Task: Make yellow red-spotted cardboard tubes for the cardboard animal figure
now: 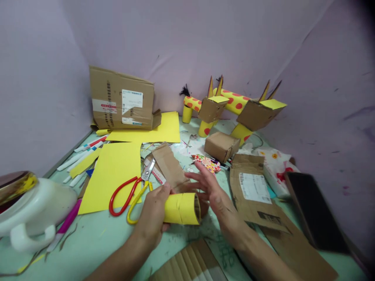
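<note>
A yellow paper-covered cardboard tube [182, 208] lies sideways in my left hand [154, 210], whose fingers wrap round its left end. The tube's open end faces right and shows brown inside. My right hand [212, 191] is beside that end with its fingers spread, holding nothing that I can see; whether its fingertips touch the tube is hidden. Scissors with one red and one yellow handle [137, 191] lie just left of my left hand, partly on a yellow sheet [114, 171]. Behind the tube is a torn cardboard piece [170, 164].
Two spotted cardboard animals [212, 109] stand against the wall, near a small cardboard box [222, 146]. A larger cardboard piece [117, 97] leans at back left. At left stands a white mug [43, 203]; at right lie cardboard flaps [249, 191] and a phone [316, 210].
</note>
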Available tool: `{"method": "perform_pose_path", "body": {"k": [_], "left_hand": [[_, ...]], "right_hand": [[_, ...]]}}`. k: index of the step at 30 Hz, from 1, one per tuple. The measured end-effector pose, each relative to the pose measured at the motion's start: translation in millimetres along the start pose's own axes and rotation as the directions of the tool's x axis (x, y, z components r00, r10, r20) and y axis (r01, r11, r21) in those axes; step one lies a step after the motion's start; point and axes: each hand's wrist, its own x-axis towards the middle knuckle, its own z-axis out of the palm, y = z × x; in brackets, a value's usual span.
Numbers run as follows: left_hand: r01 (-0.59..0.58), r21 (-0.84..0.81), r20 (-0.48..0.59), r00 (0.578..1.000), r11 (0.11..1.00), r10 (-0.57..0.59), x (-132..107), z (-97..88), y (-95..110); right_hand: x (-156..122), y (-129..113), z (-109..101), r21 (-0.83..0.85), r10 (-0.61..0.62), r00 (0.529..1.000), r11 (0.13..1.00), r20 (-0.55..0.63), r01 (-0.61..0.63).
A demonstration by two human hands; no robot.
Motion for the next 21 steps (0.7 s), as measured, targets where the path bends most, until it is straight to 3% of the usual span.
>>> {"method": "perform_pose_path", "body": {"k": [4, 7, 8, 10, 12, 14, 16, 19, 21], "left_hand": [[0.124, -0.081, 0.086, 0.989, 0.989, -0.117, -3, 0.1, 3], [0.165, -0.065, 0.222, 0.964, 0.984, -0.146, -6, -1.6, 3], [0.109, -0.035, 0.239, 0.966, 0.993, -0.098, -8, -2.3, 2], [-0.123, 0.072, 0.207, 0.973, 0.990, 0.106, -11, -3.1, -1], [-0.410, 0.206, 0.167, 0.909, 0.888, 0.381, -14, -2.9, -5], [-0.569, 0.312, 0.182, 0.822, 0.761, 0.540, -16, -2.1, -9], [-0.617, 0.366, 0.218, 0.785, 0.697, 0.580, -17, -1.1, -12], [-0.627, 0.429, 0.242, 0.773, 0.650, 0.586, -17, -0.9, -16], [-0.657, 0.457, 0.254, 0.742, 0.599, 0.620, -16, -1.6, -18]], "right_hand": [[0, -4, -1, -0.199, -0.246, 0.953, 0.939, 0.176, 0.279], [2, 0, 6, -0.236, -0.241, 0.964, 0.936, 0.116, 0.262], [2, 3, 8, -0.203, -0.187, 0.982, 0.960, 0.035, 0.191], [4, 8, 12, -0.085, -0.038, 0.992, 0.996, -0.117, 0.028], [4, 11, 16, 0.033, 0.083, 0.981, 0.996, -0.177, -0.078], [3, 12, 19, 0.078, 0.138, 0.976, 0.989, -0.166, -0.126], [1, 12, 21, 0.080, 0.170, 0.971, 0.984, -0.167, -0.159], [-3, 11, 24, 0.071, 0.198, 0.958, 0.980, -0.208, -0.187], [-5, 10, 26, 0.048, 0.199, 0.952, 0.980, -0.232, -0.193]]}}
